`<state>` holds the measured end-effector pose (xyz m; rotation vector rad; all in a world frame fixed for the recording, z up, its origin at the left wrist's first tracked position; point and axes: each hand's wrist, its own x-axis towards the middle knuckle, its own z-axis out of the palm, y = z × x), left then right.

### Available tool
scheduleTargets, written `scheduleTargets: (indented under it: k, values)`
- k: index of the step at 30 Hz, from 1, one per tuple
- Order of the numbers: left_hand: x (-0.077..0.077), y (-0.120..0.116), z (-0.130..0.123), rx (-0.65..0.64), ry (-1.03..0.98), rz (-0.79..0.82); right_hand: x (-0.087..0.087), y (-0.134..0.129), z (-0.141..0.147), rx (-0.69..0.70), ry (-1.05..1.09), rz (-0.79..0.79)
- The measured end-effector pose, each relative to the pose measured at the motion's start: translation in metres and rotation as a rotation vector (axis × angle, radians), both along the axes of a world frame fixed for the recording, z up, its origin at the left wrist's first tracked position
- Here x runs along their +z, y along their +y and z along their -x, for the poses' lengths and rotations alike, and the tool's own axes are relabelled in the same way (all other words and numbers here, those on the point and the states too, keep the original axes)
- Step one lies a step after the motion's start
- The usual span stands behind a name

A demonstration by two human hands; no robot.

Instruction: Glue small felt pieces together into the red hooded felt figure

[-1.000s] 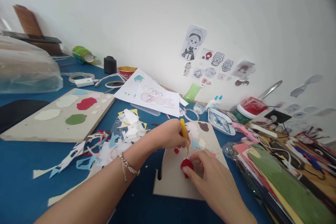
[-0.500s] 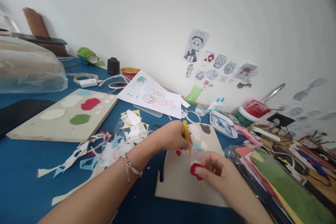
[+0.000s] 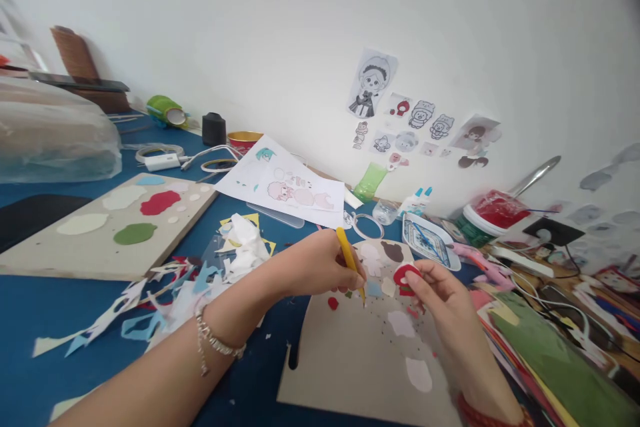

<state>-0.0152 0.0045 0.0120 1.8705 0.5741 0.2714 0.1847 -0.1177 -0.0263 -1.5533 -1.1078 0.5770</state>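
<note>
My left hand (image 3: 315,263) grips a yellow pointed tool (image 3: 349,257), its tip resting near the middle of a beige board (image 3: 350,367). My right hand (image 3: 443,300) pinches a red felt piece (image 3: 404,278) between finger and thumb, lifted a little above the board. Several cut felt shapes lie on that board, among them a brown piece (image 3: 393,251), a small red piece (image 3: 333,303) and a pale blue piece (image 3: 373,289). A silver bracelet circles my left wrist.
To the left lie a second board (image 3: 165,227) with felt shapes and a heap of paper scraps (image 3: 200,293) on the blue table (image 3: 30,320). A printed sheet (image 3: 280,187) lies behind. A stack of coloured felt sheets (image 3: 550,360) is at right.
My right hand has lifted the red felt piece off the board and moved it up and to the right. My left hand and the yellow tool have stayed close to the same spot.
</note>
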Motion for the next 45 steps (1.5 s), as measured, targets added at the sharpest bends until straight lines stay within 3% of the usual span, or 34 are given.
scheduleTargets:
  k: [7,13,21,26,30,36,45]
  values:
    - [0.015,-0.011,0.004,0.021,-0.136,0.023,-0.001,-0.009,0.004,-0.017,0.220,0.042]
    - [0.021,-0.018,0.006,0.067,-0.229,0.000,-0.005,-0.009,0.015,0.042,0.192,0.010]
    - [0.025,-0.021,0.010,-0.045,-0.302,-0.080,0.004,-0.014,0.022,0.082,0.315,0.090]
    - [0.026,-0.020,0.010,-0.066,-0.271,-0.173,-0.002,-0.015,0.018,0.040,0.150,0.066]
    - [0.026,-0.021,0.010,-0.084,-0.232,-0.143,-0.010,-0.016,0.009,0.114,-0.029,0.109]
    - [0.026,-0.024,0.008,-0.104,-0.273,-0.151,-0.004,-0.019,0.019,0.049,-0.028,0.106]
    - [0.023,-0.024,0.007,-0.128,-0.274,-0.148,-0.001,-0.019,0.022,0.070,-0.052,0.111]
